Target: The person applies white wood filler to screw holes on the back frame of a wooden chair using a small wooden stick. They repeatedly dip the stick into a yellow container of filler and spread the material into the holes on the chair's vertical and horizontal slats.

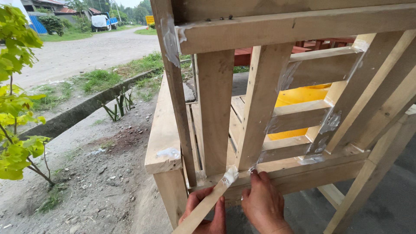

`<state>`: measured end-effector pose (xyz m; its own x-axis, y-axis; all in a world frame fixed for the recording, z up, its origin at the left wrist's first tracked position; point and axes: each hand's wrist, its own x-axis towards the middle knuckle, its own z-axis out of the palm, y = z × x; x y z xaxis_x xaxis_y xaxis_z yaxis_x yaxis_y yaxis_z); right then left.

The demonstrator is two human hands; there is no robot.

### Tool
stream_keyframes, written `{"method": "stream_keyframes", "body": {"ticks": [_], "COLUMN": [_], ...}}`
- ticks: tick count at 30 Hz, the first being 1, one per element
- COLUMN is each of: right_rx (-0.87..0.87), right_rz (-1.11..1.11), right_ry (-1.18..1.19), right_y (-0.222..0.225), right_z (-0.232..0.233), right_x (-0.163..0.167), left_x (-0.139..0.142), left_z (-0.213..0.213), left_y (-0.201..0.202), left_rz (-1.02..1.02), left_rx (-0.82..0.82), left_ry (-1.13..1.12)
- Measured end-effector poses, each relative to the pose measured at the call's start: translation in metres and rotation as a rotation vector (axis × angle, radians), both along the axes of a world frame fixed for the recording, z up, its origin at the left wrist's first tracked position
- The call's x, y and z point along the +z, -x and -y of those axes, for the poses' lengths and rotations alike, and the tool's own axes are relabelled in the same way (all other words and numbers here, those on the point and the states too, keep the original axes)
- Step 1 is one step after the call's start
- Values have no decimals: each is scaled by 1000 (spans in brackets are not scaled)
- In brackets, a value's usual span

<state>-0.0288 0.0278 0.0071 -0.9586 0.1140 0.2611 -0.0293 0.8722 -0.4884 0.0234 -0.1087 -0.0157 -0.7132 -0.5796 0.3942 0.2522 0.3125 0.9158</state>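
An unfinished pale wooden chair frame (260, 99) fills the view, with grey-white filler smeared on several joints. My left hand (203, 214) grips a flat wooden stick (208, 203) whose tip carries a blob of white filler (229, 175) pressed against the base of an upright slat (215, 112). My right hand (264, 203) rests its fingertips on the lower rail (303, 171) at the foot of a second slat (262, 108), right beside the blob.
The chair's armrest (164, 130) has a filler patch. A yellow object (299, 97) shows behind the slats. Gravel ground (86, 173) with a leafy shrub (17, 108) lies left, a concrete curb (82, 110) and a road (86, 52) beyond. Grey pavement (390, 203) lies right.
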Motion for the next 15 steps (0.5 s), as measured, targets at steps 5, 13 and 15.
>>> {"method": "stream_keyframes", "body": {"ticks": [5,13,15], "right_rx": [19,67,82], "right_rz": [-19,-110,-116], "right_ry": [-100,-216,-228], "right_y": [-1,9,9], "right_z": [7,8,9], "right_x": [6,-8,-9], "left_x": [4,-2,-5], "left_z": [6,7,6], "left_y": [-2,0,1], "left_rz": [-1,-49,-67], "left_rx": [27,10,18], "left_ry": [19,-35,-43]}}
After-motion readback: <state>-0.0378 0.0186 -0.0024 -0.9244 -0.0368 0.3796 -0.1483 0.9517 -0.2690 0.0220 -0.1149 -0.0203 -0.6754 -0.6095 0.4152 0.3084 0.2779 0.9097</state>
